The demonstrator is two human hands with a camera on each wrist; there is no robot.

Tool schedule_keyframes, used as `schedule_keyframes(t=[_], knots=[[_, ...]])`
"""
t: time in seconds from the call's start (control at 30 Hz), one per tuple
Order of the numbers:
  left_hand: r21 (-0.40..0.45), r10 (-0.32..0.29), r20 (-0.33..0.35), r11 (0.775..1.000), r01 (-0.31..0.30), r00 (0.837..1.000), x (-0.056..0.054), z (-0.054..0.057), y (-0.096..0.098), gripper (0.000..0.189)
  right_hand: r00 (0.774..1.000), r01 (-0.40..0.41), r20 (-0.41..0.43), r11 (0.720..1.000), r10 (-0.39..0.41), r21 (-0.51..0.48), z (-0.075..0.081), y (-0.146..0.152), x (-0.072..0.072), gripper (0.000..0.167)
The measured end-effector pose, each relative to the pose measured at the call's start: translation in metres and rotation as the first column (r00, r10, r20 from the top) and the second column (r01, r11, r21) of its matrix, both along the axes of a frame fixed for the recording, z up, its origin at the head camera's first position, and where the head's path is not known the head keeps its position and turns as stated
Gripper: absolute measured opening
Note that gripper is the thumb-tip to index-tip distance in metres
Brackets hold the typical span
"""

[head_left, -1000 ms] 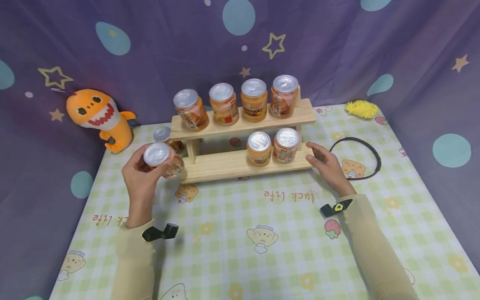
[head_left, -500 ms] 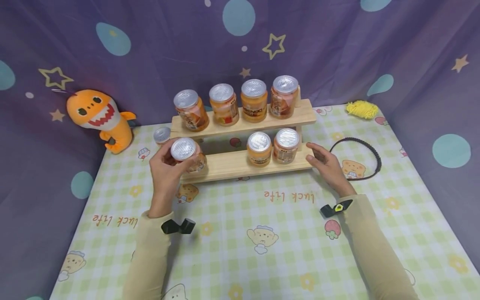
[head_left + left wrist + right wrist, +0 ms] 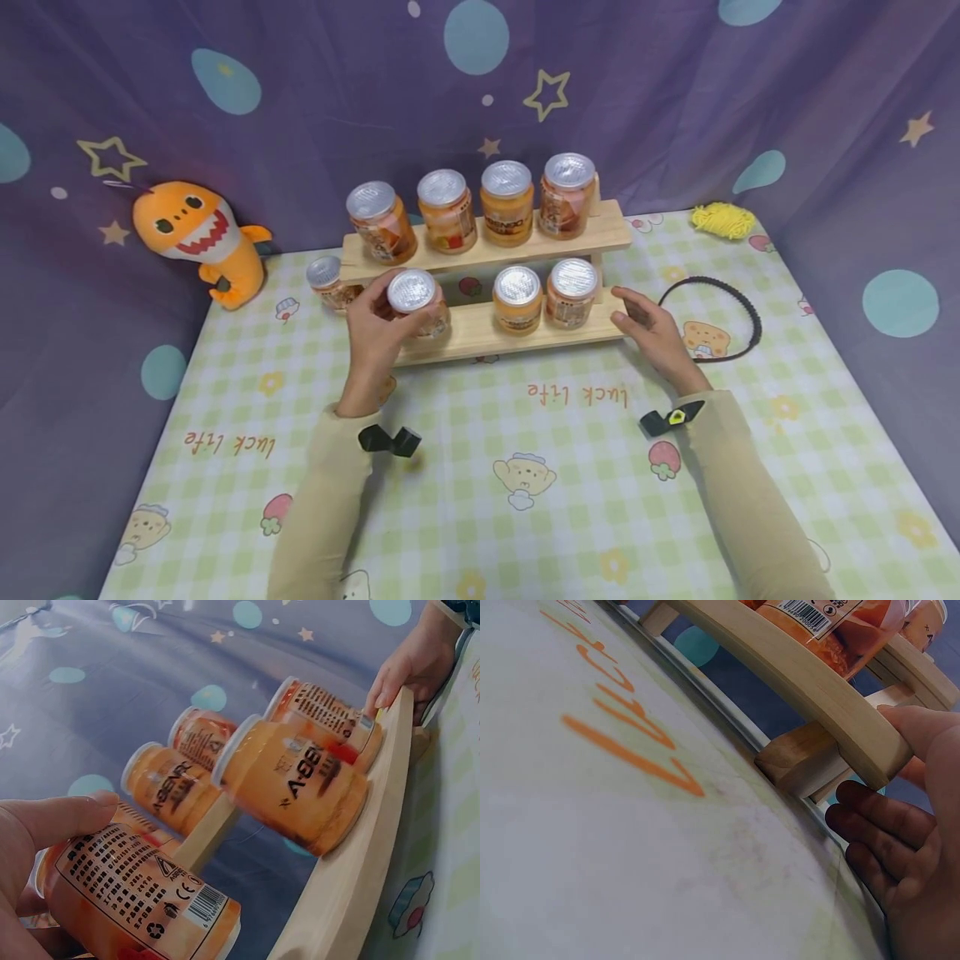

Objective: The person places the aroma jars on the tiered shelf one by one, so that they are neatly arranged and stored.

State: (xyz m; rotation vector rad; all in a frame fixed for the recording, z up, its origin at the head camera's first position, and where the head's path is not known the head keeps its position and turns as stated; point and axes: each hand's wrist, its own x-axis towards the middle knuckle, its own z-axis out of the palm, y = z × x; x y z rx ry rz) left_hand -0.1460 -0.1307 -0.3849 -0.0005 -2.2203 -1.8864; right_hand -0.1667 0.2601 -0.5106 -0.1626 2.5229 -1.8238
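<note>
My left hand (image 3: 378, 333) grips an orange-labelled jar (image 3: 414, 292) with a silver lid, over the left part of the lower plank of a two-tier wooden rack (image 3: 480, 333). In the left wrist view, the thumb lies across the upper side of this jar (image 3: 150, 892), and a barcode faces the camera. At the rack's right end, my right hand (image 3: 656, 337) holds the end of the lower plank (image 3: 870, 750), several fingers bent below it. Two similar jars, a left one (image 3: 517, 298) and a right one (image 3: 572, 293), stand together on the lower plank.
Several more jars (image 3: 442, 212) line the upper plank. Another jar (image 3: 330, 283) stands on the checked tablecloth (image 3: 450, 450) behind the rack's left end. An orange shark plush (image 3: 198, 237) leans at the back left. Right of the rack lie a black hairband (image 3: 750, 321) and yellow yarn (image 3: 723, 219).
My left hand has carried the jar rightward, from beside the rack's left end to over the lower plank. The right hand has stayed at the plank's end.
</note>
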Motion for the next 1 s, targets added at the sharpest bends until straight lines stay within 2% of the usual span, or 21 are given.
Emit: schedule_keyframes(t=[0.07, 0.3, 0.7, 0.87, 1.0], knots=[[0.001, -0.005, 0.009, 1.0, 0.005, 1.0, -0.002, -0.002, 0.005, 0.058, 1.0, 0.001, 0.002, 1.0, -0.001, 0.007, 0.001, 0.0, 0.0, 0.056], [-0.017, -0.048, -0.039, 0.999, 0.047, 0.998, -0.01, -0.011, 0.02, 0.059, 1.0, 0.001, 0.006, 1.0, -0.001, 0.011, 0.002, 0.0, 0.001, 0.055], [-0.03, -0.074, -0.003, 0.997, 0.074, 0.997, -0.014, -0.021, 0.039, 0.06, 1.0, 0.019, -0.01, 0.999, -0.019, 0.034, 0.002, -0.001, 0.001, 0.05], [-0.03, -0.088, 0.008, 0.996, 0.088, 0.996, -0.014, -0.025, 0.043, 0.062, 1.0, 0.014, -0.006, 1.0, -0.014, 0.026, 0.002, -0.001, 0.0, 0.051], [-0.033, -0.075, 0.02, 0.997, 0.075, 0.997, -0.014, -0.028, 0.043, 0.064, 1.0, 0.015, 0.0, 0.999, -0.015, 0.028, 0.002, -0.001, 0.0, 0.051]])
